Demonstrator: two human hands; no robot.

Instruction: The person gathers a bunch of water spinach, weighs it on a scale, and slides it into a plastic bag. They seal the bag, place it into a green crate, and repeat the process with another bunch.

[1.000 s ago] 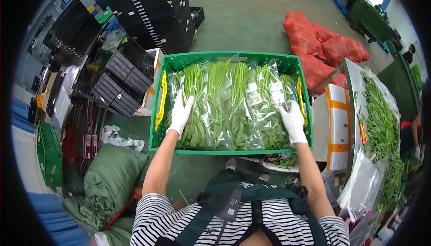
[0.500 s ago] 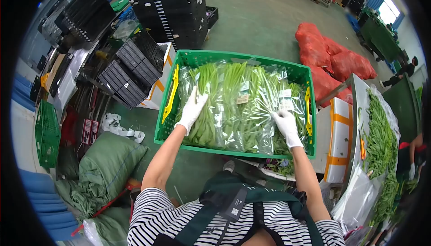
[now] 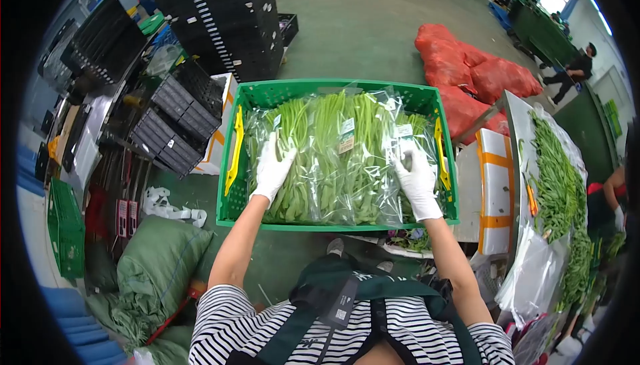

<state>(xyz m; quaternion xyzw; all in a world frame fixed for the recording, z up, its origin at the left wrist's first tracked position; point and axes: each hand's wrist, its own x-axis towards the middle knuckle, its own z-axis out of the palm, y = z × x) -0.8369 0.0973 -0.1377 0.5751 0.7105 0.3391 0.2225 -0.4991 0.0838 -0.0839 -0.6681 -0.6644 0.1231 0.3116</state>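
Note:
A green plastic crate (image 3: 333, 227) with yellow handles stands in front of me, filled with clear bags of leafy green vegetables (image 3: 343, 165). Small labels show on some bags. My left hand (image 3: 271, 170), in a white glove, lies on the bags at the left side with its fingers spread. On the right, my right hand (image 3: 418, 182), also gloved in white, rests against the rightmost bags. Its thumb and fingers are apart, and the fingertips touch the plastic near a label.
Stacked black crates (image 3: 213, 18) rise behind at the left. Red mesh sacks (image 3: 467, 72) lie beyond the crate. Loose greens (image 3: 560, 185) cover a table at the right, above a white foam box (image 3: 495, 192). Green sacks (image 3: 160, 258) sit at lower left. A person (image 3: 573, 72) is at far right.
My right hand has shifted slightly up the bags at the right, its fingers more raised. My left hand stays on the left bags. The view has swung a little to the right.

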